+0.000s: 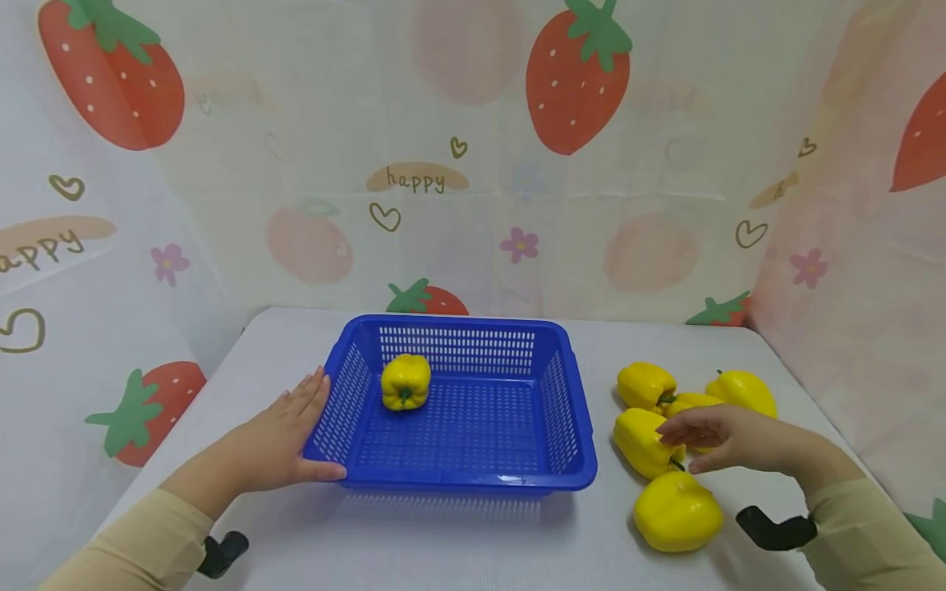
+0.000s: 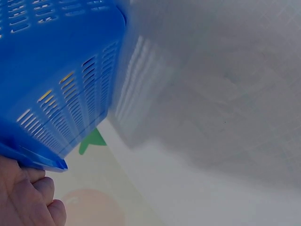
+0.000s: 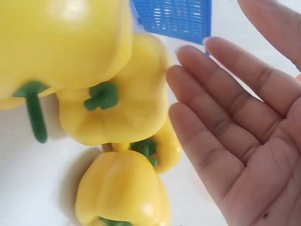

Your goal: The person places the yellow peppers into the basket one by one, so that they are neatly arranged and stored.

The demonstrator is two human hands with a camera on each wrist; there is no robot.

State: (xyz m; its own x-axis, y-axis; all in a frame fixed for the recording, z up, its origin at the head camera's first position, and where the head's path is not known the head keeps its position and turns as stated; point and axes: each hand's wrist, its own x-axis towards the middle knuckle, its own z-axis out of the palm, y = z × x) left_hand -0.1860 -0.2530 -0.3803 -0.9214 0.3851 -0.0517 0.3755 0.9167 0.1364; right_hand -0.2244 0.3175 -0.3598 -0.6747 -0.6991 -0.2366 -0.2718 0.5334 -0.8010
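Observation:
My left hand [image 1: 284, 439] rests against the left rim of a blue plastic basket [image 1: 473, 483], fingers extended along the side and thumb at the front corner. In the left wrist view its fingertips [image 2: 43, 188] touch the basket rim [image 2: 35, 160]. One yellow bell pepper [image 1: 406, 382] sits inside the basket, toward the left. Over a group of yellow bell peppers on the right hovers my right hand [image 1: 732, 437], holding nothing. In the right wrist view its fingers are spread and slightly bent beside a yellow bell pepper [image 3: 136, 84] with a green stem.
The nearest loose pepper [image 1: 678, 512] lies in front of the others; another pepper [image 1: 742, 391] lies at the back right. All stand on a white table [image 1: 436, 546], enclosed by a strawberry-print cloth [image 1: 547, 209] behind and at both sides.

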